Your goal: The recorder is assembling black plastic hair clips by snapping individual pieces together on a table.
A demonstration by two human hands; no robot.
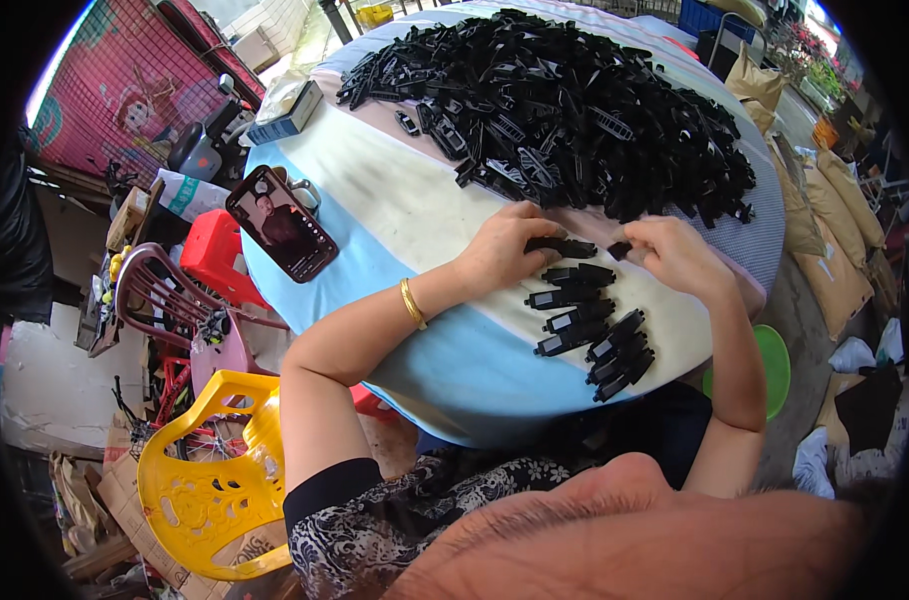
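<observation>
Head view: blue-grey box beside table rim

Daylight falls on a round table under a white-and-blue cloth; a yellow plastic chair and red stool stand left, what look like tan sacks right

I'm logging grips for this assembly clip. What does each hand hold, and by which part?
The left hand pinches a long black plastic part at its left end. The right hand pinches a small black piece by its right side.
</observation>
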